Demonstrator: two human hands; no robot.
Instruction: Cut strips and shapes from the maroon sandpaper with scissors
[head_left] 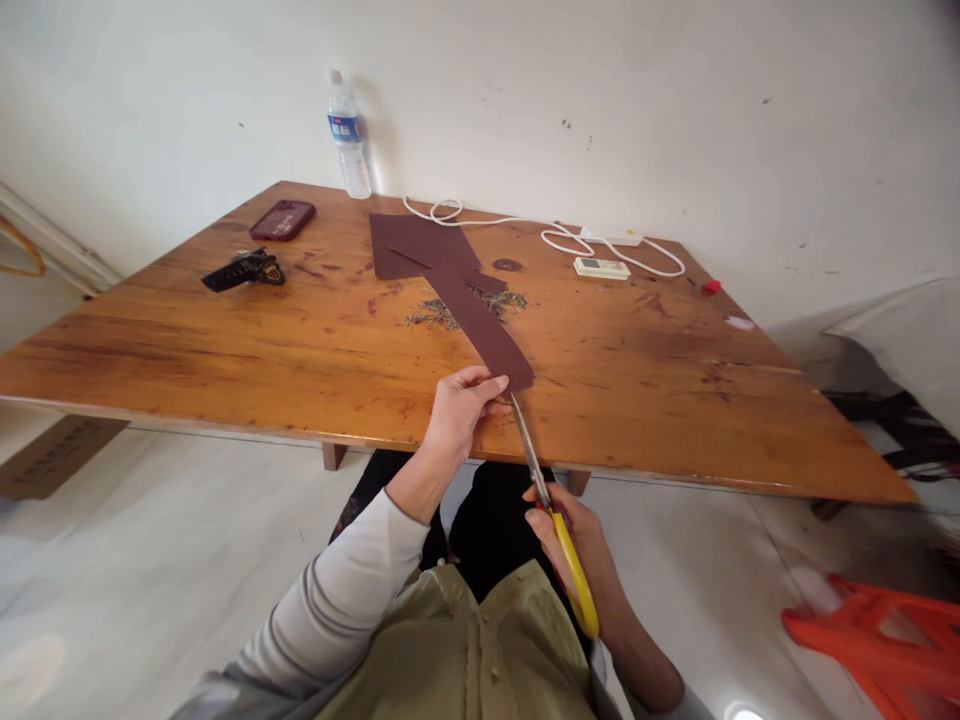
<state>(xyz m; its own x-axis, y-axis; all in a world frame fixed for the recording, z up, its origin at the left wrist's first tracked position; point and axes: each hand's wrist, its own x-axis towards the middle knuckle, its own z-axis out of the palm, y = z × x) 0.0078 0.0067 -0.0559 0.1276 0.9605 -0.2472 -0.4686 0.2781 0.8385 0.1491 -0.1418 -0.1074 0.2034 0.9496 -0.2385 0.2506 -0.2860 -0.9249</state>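
My left hand (469, 405) pinches the near end of a long dark maroon strip (480, 325), paper or thin card by its look. Fine cuts fringe that end. In my right hand (574, 530) is a pair of scissors (531, 450) with yellow handles, its blade tips at the fringed edge beside my left fingertips. Whether the blades are apart is hard to see. Behind the strip lies a larger maroon sheet (409, 240), partly overlapped by it. Tiny loose clippings (435, 312) are heaped on the table under and around the strip.
On the wooden table (300, 350) stand a water bottle (347, 140), a phone (283, 220), and a black bundle with keys (244, 270). A white cable (495, 219) and a small white remote (601, 268) lie at the back right. An orange stool (877, 630) is on the floor.
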